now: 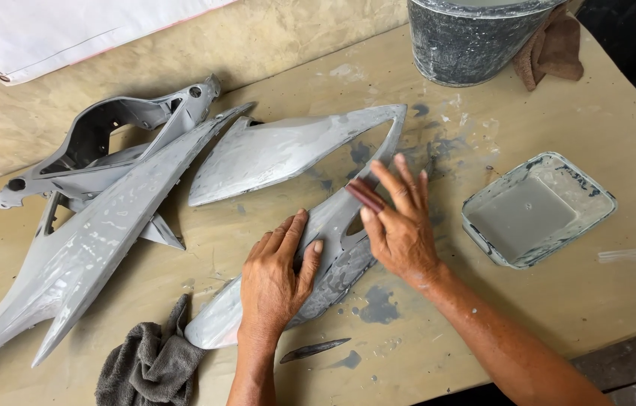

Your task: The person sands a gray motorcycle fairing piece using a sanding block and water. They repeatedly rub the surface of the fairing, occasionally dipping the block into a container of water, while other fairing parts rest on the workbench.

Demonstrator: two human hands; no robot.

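Hands [333, 252] on matte grey curved fairing [288, 150]

No packages, labels, signs, screens.

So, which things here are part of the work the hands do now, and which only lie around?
In use:
- left hand, pressing flat on the grey fairing panel
- right hand, holding a small reddish-brown sanding piece against that panel

Lying about:
- other grey panels
- grey rag
- square tray of grey liquid
- bucket
- brown cloth
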